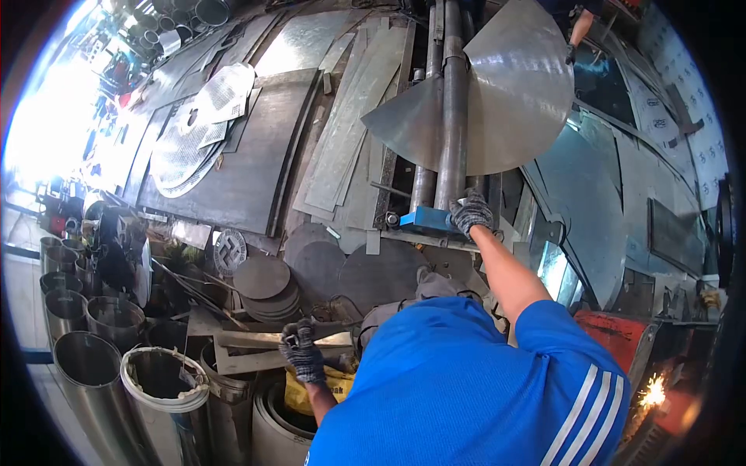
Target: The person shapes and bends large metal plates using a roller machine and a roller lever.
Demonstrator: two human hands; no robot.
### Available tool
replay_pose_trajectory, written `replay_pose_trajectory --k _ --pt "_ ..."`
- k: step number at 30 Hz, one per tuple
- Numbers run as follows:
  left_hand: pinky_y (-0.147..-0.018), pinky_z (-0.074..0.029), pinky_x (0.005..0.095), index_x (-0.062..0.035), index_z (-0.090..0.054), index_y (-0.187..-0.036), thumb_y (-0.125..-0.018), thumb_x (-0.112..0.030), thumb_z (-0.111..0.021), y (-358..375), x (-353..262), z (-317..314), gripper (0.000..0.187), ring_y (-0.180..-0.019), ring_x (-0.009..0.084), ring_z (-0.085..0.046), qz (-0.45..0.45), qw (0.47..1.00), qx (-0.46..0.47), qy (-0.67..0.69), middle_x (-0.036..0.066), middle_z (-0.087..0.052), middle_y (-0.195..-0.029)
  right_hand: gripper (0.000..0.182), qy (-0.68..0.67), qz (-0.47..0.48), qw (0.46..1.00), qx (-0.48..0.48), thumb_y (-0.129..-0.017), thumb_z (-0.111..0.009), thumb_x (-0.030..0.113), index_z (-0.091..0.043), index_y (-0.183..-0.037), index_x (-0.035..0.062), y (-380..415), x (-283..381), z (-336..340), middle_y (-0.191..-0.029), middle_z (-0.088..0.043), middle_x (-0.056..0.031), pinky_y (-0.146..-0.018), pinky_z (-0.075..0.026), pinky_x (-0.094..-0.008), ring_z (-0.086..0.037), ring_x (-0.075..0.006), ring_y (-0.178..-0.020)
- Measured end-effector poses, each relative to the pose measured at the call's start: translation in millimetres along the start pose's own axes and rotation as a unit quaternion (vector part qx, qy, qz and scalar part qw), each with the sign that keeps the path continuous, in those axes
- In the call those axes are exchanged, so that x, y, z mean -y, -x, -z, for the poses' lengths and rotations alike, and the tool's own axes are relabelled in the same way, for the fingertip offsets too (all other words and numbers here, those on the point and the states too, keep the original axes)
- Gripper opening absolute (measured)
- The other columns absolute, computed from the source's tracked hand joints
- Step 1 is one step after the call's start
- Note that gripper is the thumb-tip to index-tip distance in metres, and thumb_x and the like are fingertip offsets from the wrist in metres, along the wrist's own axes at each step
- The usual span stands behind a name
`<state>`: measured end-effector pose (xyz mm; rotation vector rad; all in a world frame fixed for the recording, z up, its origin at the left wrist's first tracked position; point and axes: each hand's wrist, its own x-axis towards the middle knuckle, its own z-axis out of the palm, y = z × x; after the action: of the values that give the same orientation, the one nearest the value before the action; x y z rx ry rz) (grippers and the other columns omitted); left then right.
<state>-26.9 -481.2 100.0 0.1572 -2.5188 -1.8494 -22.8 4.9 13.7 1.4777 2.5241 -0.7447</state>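
Observation:
My right hand [472,214], in a grey knit glove, is closed on the near end of a plate-rolling machine, by its blue end block [427,220]. Between the machine's long steel rollers [454,116] sits a large fan-shaped metal sheet [521,93], spreading out to both sides. Lower left, my left hand [303,353] wears a matching glove. Its fingers are curled, and whatever they may hold is hidden. Flat metal strips [256,361] and a yellow bag [338,388] lie close to it.
Another person's arm [581,29] reaches to the sheet's far right edge. Round discs [264,279] are stacked on the floor before me. Metal cylinders [85,365] and a white bucket [163,380] stand left. Large plates [256,124] lie beyond. Sparks [653,392] fly at lower right.

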Motion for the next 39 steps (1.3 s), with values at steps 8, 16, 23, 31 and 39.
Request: replay_pose_trajectory --k 8,16,23,31,39 --pt "-0.075 -0.052 0.0323 -0.0057 -0.063 -0.086 -0.092 -0.012 -0.064 -23.9 -26.5 -30.8 0.009 -0.08 0.0129 -0.062 -0.023 0.99 0.039 0.131 0.004 -0.068 -0.084 0.07 -0.015 -0.037 0.999 0.013 -0.083 -0.065 0.048 -0.049 -0.138 0.0098 -4.8 1.7 -0.8 -0.141 -0.051 -0.0193 -0.108 -0.04 -0.0432 -0.051 -0.0343 -0.129" --pt "-0.077 -0.05 0.0278 -0.007 -0.065 -0.089 -0.091 -0.011 -0.07 -47.6 41.0 -46.4 0.007 -0.083 0.0101 -0.061 0.018 0.989 0.104 0.108 0.003 -0.069 -0.089 0.075 0.045 -0.059 0.997 -0.011 -0.082 -0.065 0.052 -0.047 -0.14 0.0075 -12.3 1.2 -16.4 -0.136 -0.055 -0.0208 -0.109 -0.04 -0.041 -0.051 -0.0335 -0.128" --pt "-0.084 -0.052 0.0304 -0.0036 -0.065 -0.101 -0.084 -0.013 -0.078 -70.5 52.3 -53.2 0.023 -0.095 0.0127 -0.063 0.038 0.964 0.259 0.042 0.006 -0.069 -0.099 0.089 0.074 -0.077 0.994 0.027 -0.088 -0.055 0.058 -0.021 -0.155 0.0097 17.5 25.8 6.2 -0.159 -0.023 -0.019 -0.12 -0.019 -0.0437 -0.02 -0.0344 -0.148" --pt "-0.082 -0.052 0.0403 -0.0063 -0.07 -0.104 -0.077 -0.022 -0.077 -122.9 -13.8 -76.6 0.032 -0.092 0.0343 -0.064 -0.273 0.754 0.57 -0.18 0.016 -0.066 -0.104 0.068 -0.015 0.168 0.983 0.07 -0.088 -0.055 0.05 -0.048 -0.14 0.007 159.8 83.1 -85.6 -0.141 -0.048 -0.0235 -0.11 -0.037 -0.0453 -0.049 -0.0385 -0.128" --pt "-0.085 -0.051 0.0404 -0.0064 -0.071 -0.091 -0.075 -0.013 -0.073 -142.5 36.1 -100.0 0.018 -0.096 0.0315 -0.062 -0.172 0.793 0.58 -0.062 0.012 -0.069 -0.094 0.061 -0.16 0.051 0.986 -0.01 -0.094 -0.05 0.052 -0.054 -0.13 0.0039 119.9 20.5 -54.8 -0.136 -0.052 -0.0243 -0.109 -0.036 -0.0443 -0.047 -0.038 -0.128"
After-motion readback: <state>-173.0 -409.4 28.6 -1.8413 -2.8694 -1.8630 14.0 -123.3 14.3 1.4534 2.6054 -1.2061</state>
